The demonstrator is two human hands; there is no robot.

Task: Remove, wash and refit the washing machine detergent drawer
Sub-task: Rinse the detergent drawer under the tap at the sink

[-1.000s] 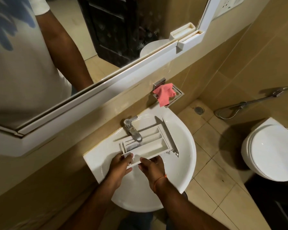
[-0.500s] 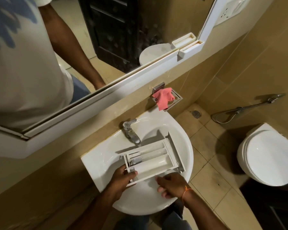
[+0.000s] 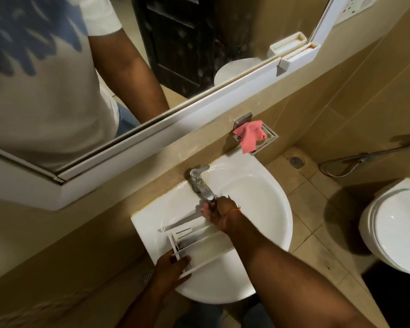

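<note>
The white detergent drawer [image 3: 197,245] lies over the near left part of the white sink [image 3: 279,209], compartments facing up. My left hand [image 3: 172,268] grips its near left corner, thumb on top. My right hand [image 3: 217,210] is at the tip of the chrome tap [image 3: 200,182], its fingertips showing just left of the spout. Whether those fingers curl round the spout or are cupped under it is unclear. My right forearm crosses over the drawer's right part and hides it.
A pink cloth [image 3: 250,134] hangs on a metal wall holder above the sink. A mirror with a white frame [image 3: 152,129] runs along the wall. A white toilet [image 3: 398,228] stands to the right, a hand spray hose [image 3: 348,162] on the wall behind it.
My right hand let go of the drawer's front and moved up to the tap spout. The drawer shifted toward the near left of the sink, held by my left hand alone.
</note>
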